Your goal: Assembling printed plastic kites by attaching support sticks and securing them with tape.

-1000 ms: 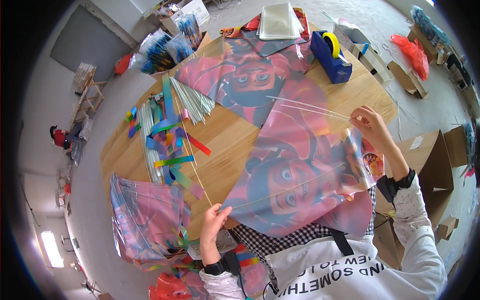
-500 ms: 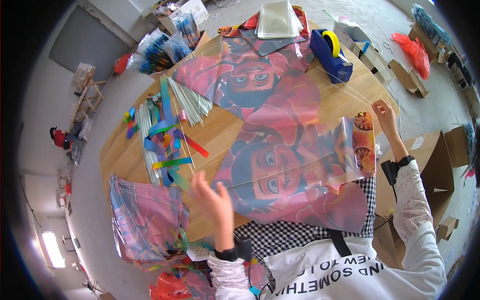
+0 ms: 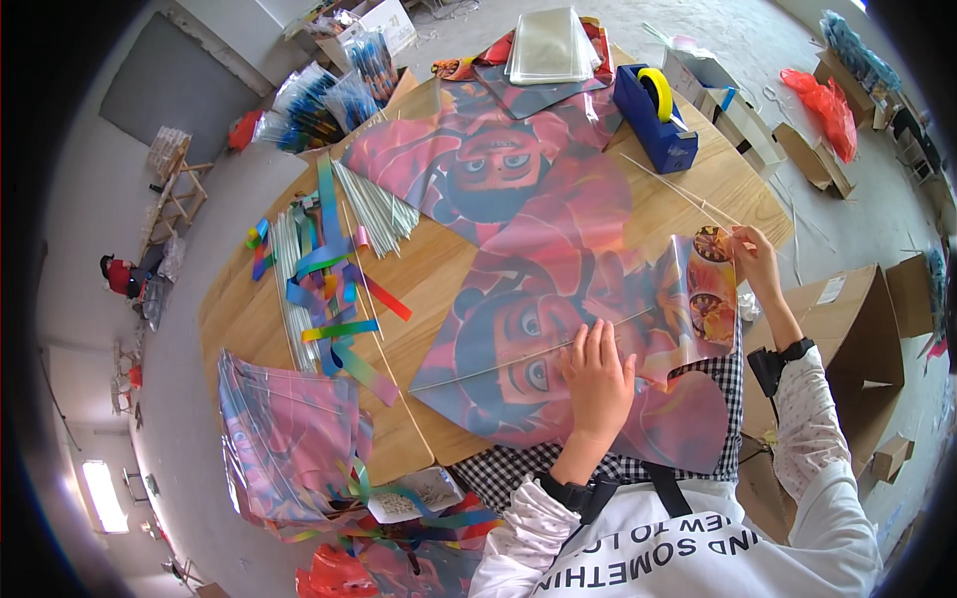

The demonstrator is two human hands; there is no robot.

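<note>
Two sticks [image 3: 681, 190], thin and white, pinched in right hand [image 3: 756, 261] and pointed away over table [image 3: 429, 289]. Left hand [image 3: 598, 389] laid on sheet [image 3: 543, 264], fingers unclenched and extended. Rod [image 3: 478, 375] laid across sheet (partly covered by that hand). Sheet spread over near side of table. Ribbons [image 3: 327, 255] heaped to left; blue dispenser [image 3: 648, 125] placed far right, clear sleeves [image 3: 548, 48] stacked at far edge.
</note>
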